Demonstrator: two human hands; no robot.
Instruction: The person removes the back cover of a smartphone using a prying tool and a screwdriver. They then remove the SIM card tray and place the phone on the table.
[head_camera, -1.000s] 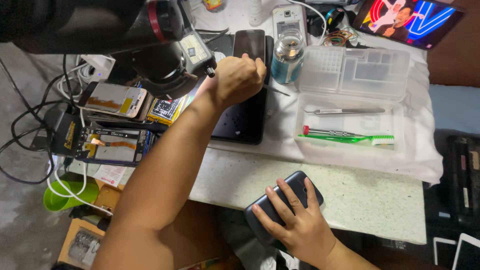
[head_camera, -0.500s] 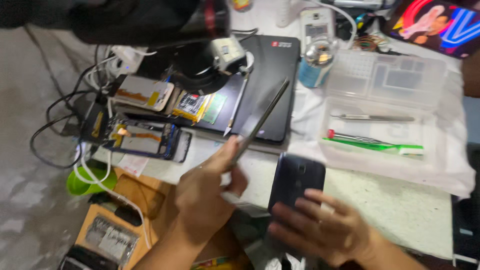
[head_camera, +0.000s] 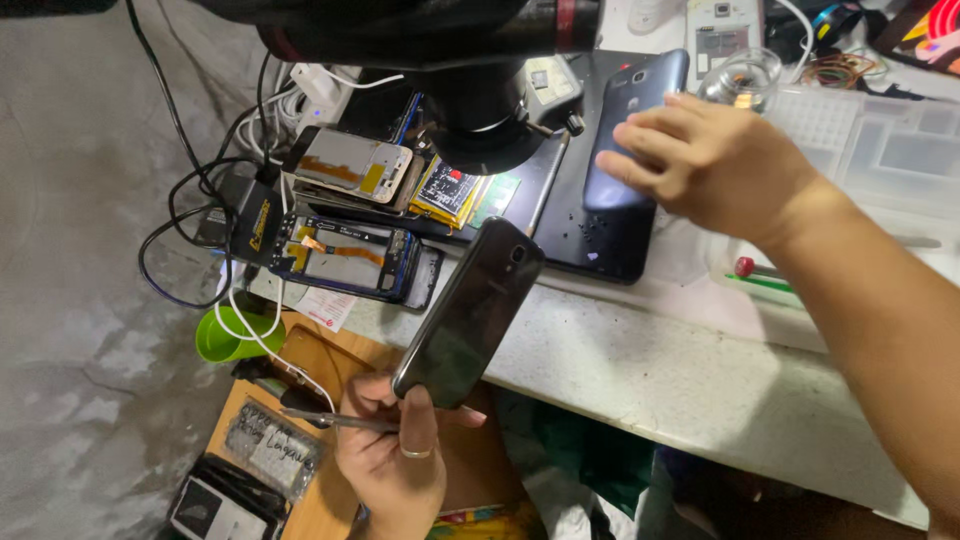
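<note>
A dark phone (head_camera: 470, 315) is being gripped with tweezers (head_camera: 335, 420) in the left hand (head_camera: 395, 455) off the desk's (head_camera: 700, 370) front edge, while a blue back cover (head_camera: 630, 130) is being pressed flat, ungripped, by the open right hand (head_camera: 715, 165) at the desk's rear; reassembly is judged pending.

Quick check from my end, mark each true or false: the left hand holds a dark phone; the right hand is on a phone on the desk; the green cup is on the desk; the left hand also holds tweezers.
1. The left hand holds a dark phone. True.
2. The right hand rests on a blue phone lying on the desk. True.
3. The green cup stands on the desk. False: it sits below the desk edge, at the left.
4. The left hand holds only the phone. False: thin tweezers are also in it.
</note>
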